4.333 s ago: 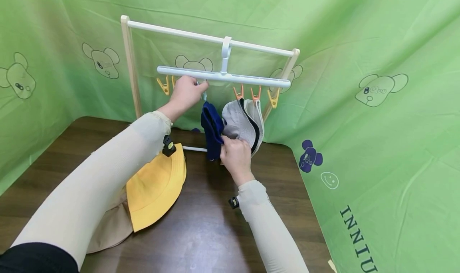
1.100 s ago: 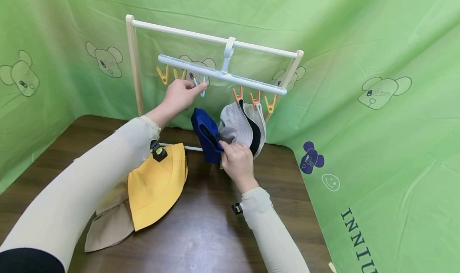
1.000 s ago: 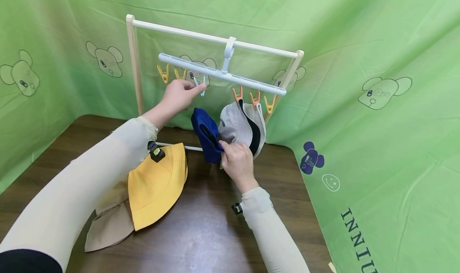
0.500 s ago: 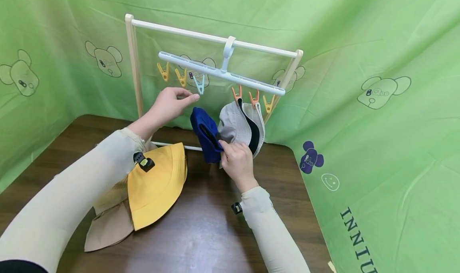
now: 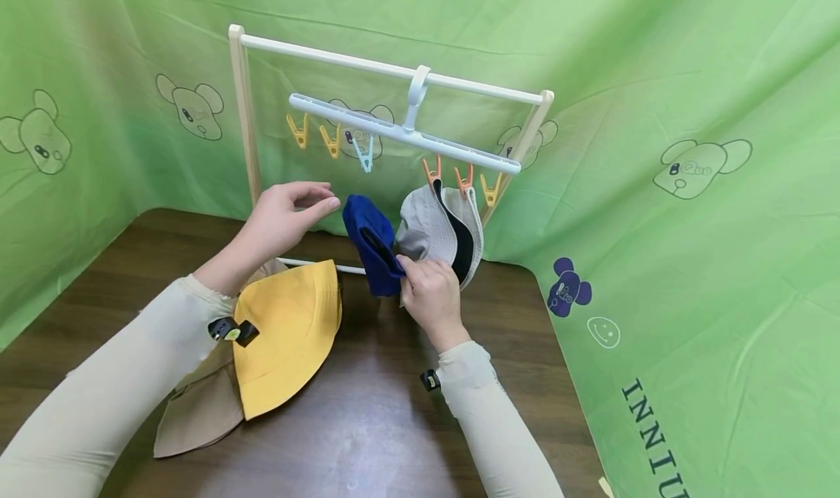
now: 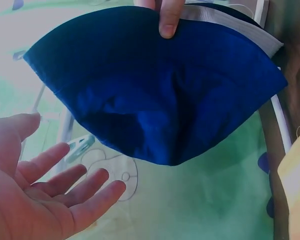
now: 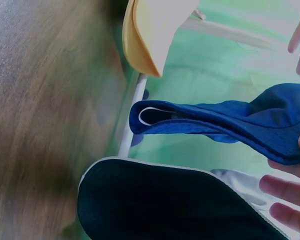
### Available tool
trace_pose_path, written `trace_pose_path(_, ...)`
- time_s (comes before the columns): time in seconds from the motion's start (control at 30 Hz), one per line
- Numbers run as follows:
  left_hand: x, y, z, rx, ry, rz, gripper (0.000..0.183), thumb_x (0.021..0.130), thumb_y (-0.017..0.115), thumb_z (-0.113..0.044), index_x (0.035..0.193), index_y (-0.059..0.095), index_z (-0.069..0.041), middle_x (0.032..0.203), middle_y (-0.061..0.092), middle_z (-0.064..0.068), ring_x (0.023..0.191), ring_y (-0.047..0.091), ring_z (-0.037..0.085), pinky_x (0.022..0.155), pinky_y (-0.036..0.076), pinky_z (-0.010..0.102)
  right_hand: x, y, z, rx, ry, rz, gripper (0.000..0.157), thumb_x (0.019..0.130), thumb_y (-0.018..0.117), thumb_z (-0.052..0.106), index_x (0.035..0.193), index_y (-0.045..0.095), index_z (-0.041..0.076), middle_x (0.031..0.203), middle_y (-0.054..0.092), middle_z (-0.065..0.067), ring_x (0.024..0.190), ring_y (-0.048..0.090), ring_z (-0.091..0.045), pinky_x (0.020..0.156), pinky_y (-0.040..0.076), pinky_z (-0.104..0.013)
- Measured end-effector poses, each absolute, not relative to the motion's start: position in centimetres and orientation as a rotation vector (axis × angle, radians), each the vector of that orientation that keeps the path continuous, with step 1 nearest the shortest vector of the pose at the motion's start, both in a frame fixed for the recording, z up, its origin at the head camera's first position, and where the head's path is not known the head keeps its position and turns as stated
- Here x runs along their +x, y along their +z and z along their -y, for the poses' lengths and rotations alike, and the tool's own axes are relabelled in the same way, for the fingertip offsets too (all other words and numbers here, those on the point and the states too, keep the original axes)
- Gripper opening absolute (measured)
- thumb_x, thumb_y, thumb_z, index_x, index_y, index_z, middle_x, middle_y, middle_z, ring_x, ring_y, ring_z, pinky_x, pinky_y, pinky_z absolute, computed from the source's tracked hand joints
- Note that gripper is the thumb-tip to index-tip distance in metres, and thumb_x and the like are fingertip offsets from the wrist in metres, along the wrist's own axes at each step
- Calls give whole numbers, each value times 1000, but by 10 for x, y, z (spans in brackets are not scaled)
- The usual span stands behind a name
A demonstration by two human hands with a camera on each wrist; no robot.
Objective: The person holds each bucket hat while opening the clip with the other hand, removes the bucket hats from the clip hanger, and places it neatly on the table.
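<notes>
My right hand (image 5: 433, 294) pinches the brim of a blue bucket hat (image 5: 369, 243), which hangs in the air below the hanger bar. In the left wrist view the thumb presses on the brim of that blue hat (image 6: 175, 100). My left hand (image 5: 278, 214) is left of the hat, fingers spread and holding nothing. Above it a light blue clothespin (image 5: 364, 155) hangs from the white hanger (image 5: 354, 122), gripping nothing. To the right, a light grey hat (image 5: 426, 224) with a dark lining hangs from two orange clothespins (image 5: 432, 170).
A yellow bucket hat (image 5: 289, 345) and a brown hat (image 5: 203, 414) lie on the wooden table (image 5: 367, 410) at left. Two yellow clothespins (image 5: 330, 142) hang at the hanger's left, one at its right end. The rack (image 5: 246, 133) stands before a green cloth (image 5: 656, 82).
My left hand has let go of the light blue clothespin and moved down and left. The hanger's left side has risen. My right hand keeps its hold on the blue bucket hat.
</notes>
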State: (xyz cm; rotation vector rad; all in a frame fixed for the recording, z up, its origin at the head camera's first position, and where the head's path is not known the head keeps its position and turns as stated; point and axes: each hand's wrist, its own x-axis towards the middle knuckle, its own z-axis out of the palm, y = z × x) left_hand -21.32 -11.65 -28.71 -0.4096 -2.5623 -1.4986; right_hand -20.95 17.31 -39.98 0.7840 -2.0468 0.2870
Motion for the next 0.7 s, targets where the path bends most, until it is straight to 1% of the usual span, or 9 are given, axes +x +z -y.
trace_pose_path(0.13,-201,-294,128,-395,-1500,2534,47,98,64,-53,124,72,-15,143,62,-4,124,61,19,98,50,44,-210,-400,-171,791,296,2019,27,85,65,1,107,78,8,87,78,-5,73,71,-24,70,52,-39)
trace_pose_path(0.23,-193,-301,135,-378,-1507,2515,46,98,65,-53,123,73,-16,143,62,-5,124,61,16,98,49,39,-209,-400,-170,791,293,2018,27,85,64,1,107,78,9,86,78,-4,73,71,-23,69,51,-39)
trace_pose_path(0.37,-183,-309,143,-354,-1492,2501,44,98,64,-53,121,74,-17,141,63,-7,121,61,13,89,49,27,-206,-400,-169,787,278,2029,28,86,63,1,108,78,9,86,78,-3,73,71,-23,70,51,-39)
trace_pose_path(0.5,-175,-316,149,-316,-1483,2486,42,98,65,-52,119,74,-17,141,63,-7,116,61,12,81,47,23,-205,-402,-169,797,265,2025,27,85,65,2,108,78,10,86,78,-3,75,71,-23,73,52,-39)
trace_pose_path(0.7,-162,-324,156,-291,-1479,2480,40,99,65,-49,119,74,-16,141,63,-5,117,59,11,85,46,20,-203,-403,-167,827,264,1994,27,85,65,2,108,77,9,87,78,-3,77,72,-22,73,52,-39)
